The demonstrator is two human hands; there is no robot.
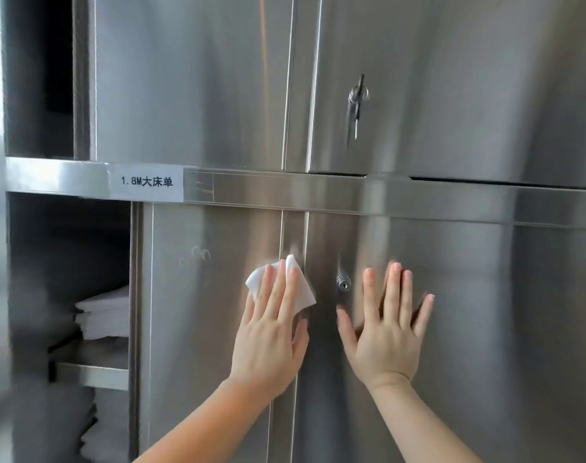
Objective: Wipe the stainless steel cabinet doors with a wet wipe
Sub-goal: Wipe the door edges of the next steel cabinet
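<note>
A stainless steel cabinet fills the view. My left hand (271, 332) lies flat with straight fingers on a white wet wipe (303, 292), pressing it against the lower left door (211, 329) near the seam with the lower right door (502, 329). My right hand (385, 329) is spread flat on the lower right door, just right of its round lock (343, 283). It holds nothing.
A key (356, 101) hangs in the lock of the upper right door. A paper label (147, 182) sticks to the horizontal rail. At the left an open compartment holds folded white linen (103, 315) on a steel shelf (91, 374).
</note>
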